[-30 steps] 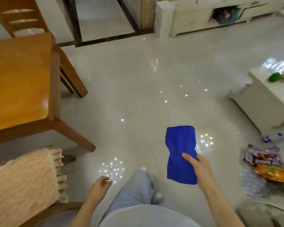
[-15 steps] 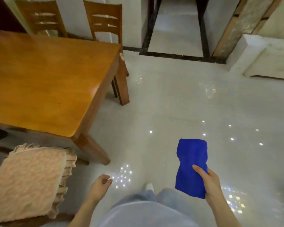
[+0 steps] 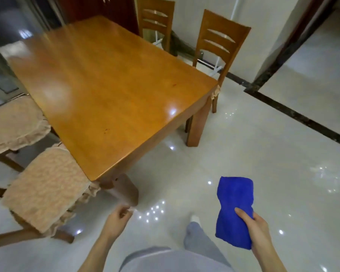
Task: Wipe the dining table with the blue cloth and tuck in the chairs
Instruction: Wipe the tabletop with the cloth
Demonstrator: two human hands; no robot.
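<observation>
The right hand gripped the soft blue cloth above the shiny floor, at five o'clock from the big orange-brown wooden table. The left hand hung loosely curled, holding nothing.

Table top bare, open to reach from near edge. Cushioned chairs crowd left side; floor right free.

Counted one wooden table, four chairs around it (two bare-backed ones on the far side, two with cushions on the left), one blue cloth, and two hands.
</observation>
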